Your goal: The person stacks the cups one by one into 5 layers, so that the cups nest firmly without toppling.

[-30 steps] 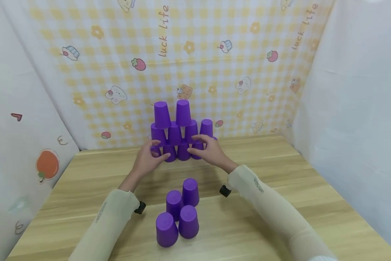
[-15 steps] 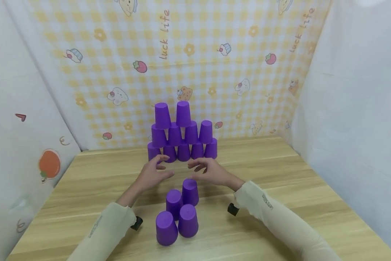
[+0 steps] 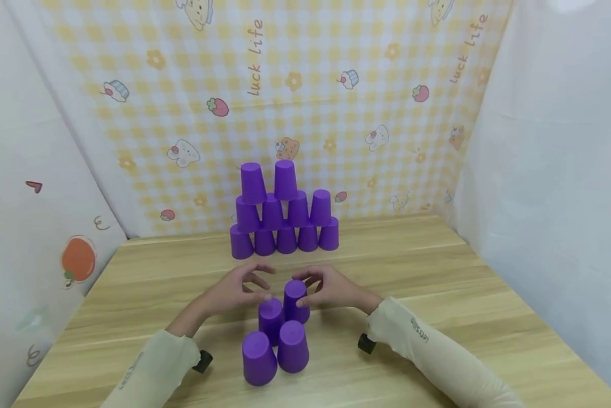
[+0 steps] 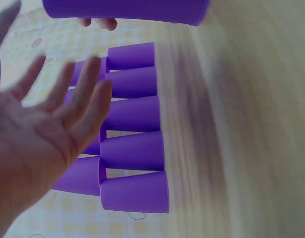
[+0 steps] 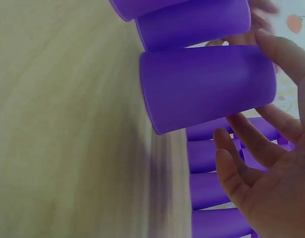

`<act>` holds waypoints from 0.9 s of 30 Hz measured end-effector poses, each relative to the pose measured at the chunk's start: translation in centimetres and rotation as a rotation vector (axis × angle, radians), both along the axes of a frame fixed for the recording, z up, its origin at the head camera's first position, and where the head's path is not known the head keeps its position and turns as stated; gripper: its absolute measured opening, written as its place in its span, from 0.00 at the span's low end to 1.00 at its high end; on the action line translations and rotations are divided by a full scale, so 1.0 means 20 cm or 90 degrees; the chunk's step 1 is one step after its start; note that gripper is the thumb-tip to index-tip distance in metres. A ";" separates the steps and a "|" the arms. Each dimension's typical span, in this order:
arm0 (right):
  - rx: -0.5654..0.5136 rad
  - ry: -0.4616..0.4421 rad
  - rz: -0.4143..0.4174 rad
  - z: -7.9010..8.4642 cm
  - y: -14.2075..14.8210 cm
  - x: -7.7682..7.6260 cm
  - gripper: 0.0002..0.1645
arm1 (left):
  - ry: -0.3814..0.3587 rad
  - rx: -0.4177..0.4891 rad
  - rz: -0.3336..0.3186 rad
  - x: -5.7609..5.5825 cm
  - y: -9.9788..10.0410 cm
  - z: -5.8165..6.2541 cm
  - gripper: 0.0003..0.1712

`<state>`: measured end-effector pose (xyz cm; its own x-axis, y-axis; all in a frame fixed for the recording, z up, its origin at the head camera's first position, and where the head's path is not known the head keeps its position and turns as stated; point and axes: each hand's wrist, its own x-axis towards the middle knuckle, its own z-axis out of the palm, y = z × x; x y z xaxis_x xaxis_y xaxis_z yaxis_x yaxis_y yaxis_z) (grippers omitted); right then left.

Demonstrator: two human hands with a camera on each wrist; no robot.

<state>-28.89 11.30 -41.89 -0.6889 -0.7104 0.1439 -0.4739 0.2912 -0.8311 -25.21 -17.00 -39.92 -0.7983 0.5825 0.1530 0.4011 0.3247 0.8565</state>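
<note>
Several upside-down purple cups stand in a loose cluster on the table. My right hand [image 3: 336, 289] curls its thumb and fingers round the upper part of the rearmost cup [image 3: 291, 310]; that cup fills the middle of the right wrist view [image 5: 207, 89]. My left hand [image 3: 231, 293] has its fingers spread, the thumb tip by the top of the neighbouring cup [image 3: 270, 328]. In the left wrist view the left palm [image 4: 38, 134] holds nothing. Two more cups, a left one [image 3: 259, 362] and a right one [image 3: 293, 351], stand nearer me.
Behind the hands rises a cup pyramid [image 3: 272, 212]: two full rows, with two cups on the third level at the left. A checked cloth [image 3: 310, 119] hangs close behind it. White cloth walls flank the wooden table [image 3: 412, 294].
Both hands have drawn back from the pyramid toward me and lowered to the rear cups of the cluster. The right thumb and fingers have come round one cup. The cups have stayed put.
</note>
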 end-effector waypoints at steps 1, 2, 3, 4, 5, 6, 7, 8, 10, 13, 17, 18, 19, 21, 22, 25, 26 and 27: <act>-0.004 -0.003 0.003 -0.01 0.00 0.00 0.33 | -0.007 -0.006 -0.029 0.00 0.00 -0.01 0.31; -0.009 -0.006 0.006 -0.01 0.00 0.00 0.33 | -0.015 -0.013 -0.050 0.01 -0.01 -0.01 0.32; -0.017 -0.010 0.010 0.00 0.00 0.02 0.33 | -0.023 -0.019 -0.067 0.01 -0.01 -0.02 0.32; -0.023 -0.014 0.014 0.01 0.00 0.03 0.32 | -0.031 -0.024 -0.079 0.02 -0.01 -0.02 0.33; -0.029 -0.020 0.018 0.01 0.00 0.04 0.32 | -0.036 -0.029 -0.088 0.02 -0.01 -0.03 0.34; -0.034 -0.026 0.019 0.00 -0.01 0.04 0.32 | -0.042 -0.031 -0.097 0.02 -0.01 -0.04 0.34; -0.037 -0.031 0.020 0.00 -0.01 0.05 0.31 | -0.045 -0.035 -0.105 0.02 -0.01 -0.04 0.35; -0.040 -0.036 0.019 -0.01 -0.01 0.05 0.32 | -0.050 -0.034 -0.113 0.03 -0.01 -0.04 0.34; -0.043 -0.042 0.013 -0.04 -0.02 0.05 0.32 | -0.049 -0.033 -0.127 0.02 -0.01 -0.05 0.34; -0.049 -0.046 0.009 -0.07 -0.02 0.03 0.32 | -0.049 -0.035 -0.135 0.02 0.00 -0.06 0.32; -0.053 -0.048 0.012 -0.08 -0.01 0.03 0.31 | -0.037 -0.051 -0.128 0.01 0.01 -0.08 0.30; -0.053 -0.043 0.012 -0.08 -0.01 0.03 0.30 | -0.031 -0.052 -0.124 0.01 0.01 -0.09 0.30; -0.052 -0.039 0.010 -0.09 -0.01 0.02 0.30 | -0.024 -0.052 -0.121 0.00 0.01 -0.09 0.29; -0.051 -0.032 0.001 -0.09 -0.01 0.02 0.30 | -0.010 -0.052 -0.107 -0.01 0.02 -0.10 0.28; -0.051 -0.030 -0.004 -0.09 -0.01 0.02 0.30 | -0.005 -0.050 -0.102 -0.01 0.02 -0.10 0.28; -0.052 -0.033 -0.018 -0.10 0.00 0.01 0.30 | 0.000 -0.045 -0.091 -0.02 0.02 -0.11 0.26; -0.052 -0.035 -0.021 -0.10 0.00 0.01 0.31 | -0.001 -0.046 -0.087 -0.02 0.02 -0.11 0.25; -0.053 -0.035 -0.023 -0.11 0.00 0.01 0.31 | 0.000 -0.046 -0.085 -0.03 0.02 -0.11 0.25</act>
<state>-28.75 11.23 -44.06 -0.7226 -0.6720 0.1623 -0.4167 0.2360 -0.8779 -25.74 -16.58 -42.20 -0.7132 0.6928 0.1066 0.4445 0.3295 0.8329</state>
